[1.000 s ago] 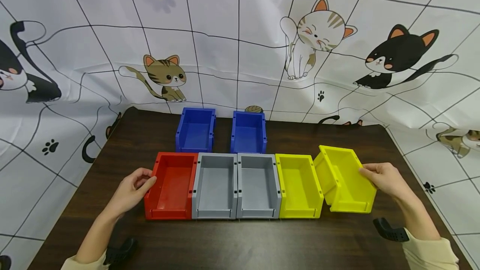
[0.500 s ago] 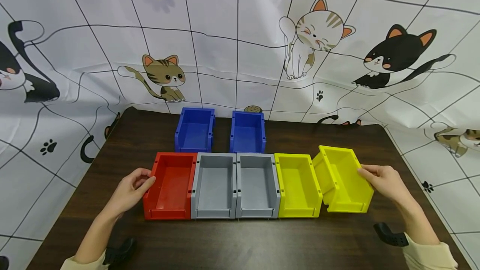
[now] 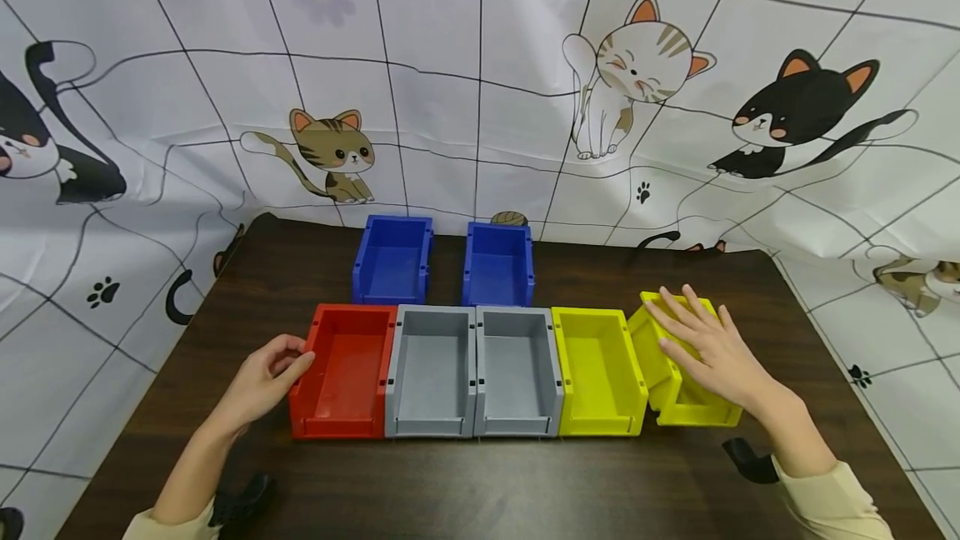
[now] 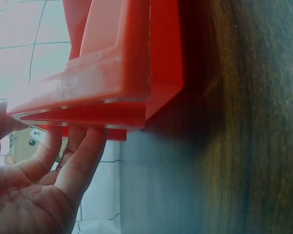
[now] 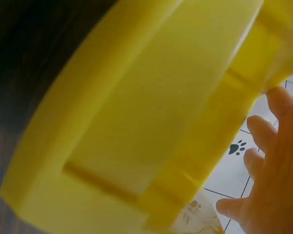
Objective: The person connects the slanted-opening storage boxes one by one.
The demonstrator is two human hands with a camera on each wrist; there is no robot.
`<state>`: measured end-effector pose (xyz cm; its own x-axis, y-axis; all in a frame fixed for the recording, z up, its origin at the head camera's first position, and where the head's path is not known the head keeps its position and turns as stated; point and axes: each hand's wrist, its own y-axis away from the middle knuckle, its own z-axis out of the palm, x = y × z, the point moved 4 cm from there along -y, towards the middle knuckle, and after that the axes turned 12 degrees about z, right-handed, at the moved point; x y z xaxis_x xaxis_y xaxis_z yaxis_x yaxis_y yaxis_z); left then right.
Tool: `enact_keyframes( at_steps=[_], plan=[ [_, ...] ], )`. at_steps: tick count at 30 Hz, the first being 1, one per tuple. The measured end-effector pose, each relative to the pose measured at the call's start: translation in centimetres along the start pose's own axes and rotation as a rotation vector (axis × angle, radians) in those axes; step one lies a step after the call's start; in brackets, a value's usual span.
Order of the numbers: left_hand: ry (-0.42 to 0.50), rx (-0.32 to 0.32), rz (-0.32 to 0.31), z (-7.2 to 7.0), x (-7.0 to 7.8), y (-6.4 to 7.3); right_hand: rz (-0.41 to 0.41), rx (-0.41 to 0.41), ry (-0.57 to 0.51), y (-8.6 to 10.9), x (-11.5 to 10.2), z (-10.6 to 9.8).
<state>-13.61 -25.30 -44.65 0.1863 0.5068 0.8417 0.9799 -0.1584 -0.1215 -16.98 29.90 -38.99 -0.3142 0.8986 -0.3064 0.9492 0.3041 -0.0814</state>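
Gridded cat-print cloth (image 3: 442, 107) — white, creased — backs the dark table (image 3: 487, 486).

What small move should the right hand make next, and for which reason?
Probably the right hand should gently press the tilted yellow bin down, toward the neighbouring yellow bin. The tilted one leans and is not flush with its neighbour; the right hand is spread over it, while the left hand holds the red bin at the opposite end.
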Motion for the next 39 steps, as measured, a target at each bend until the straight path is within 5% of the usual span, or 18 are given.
enact_keyframes(
  at_steps=[6,27,39],
  plan=[
    [0.001,-0.005,-0.002,0.2,0.1,-0.1,0.027,-0.045,0.050,-0.1,0.0,1.1],
    [-0.027,0.012,0.004,0.2,0.0,0.1,0.063,0.006,0.209,0.4,-0.5,3.1],
    [-0.038,0.021,0.002,-0.1,0.0,0.2,0.060,-0.002,0.108,0.1,-0.7,3.4]
  ],
)
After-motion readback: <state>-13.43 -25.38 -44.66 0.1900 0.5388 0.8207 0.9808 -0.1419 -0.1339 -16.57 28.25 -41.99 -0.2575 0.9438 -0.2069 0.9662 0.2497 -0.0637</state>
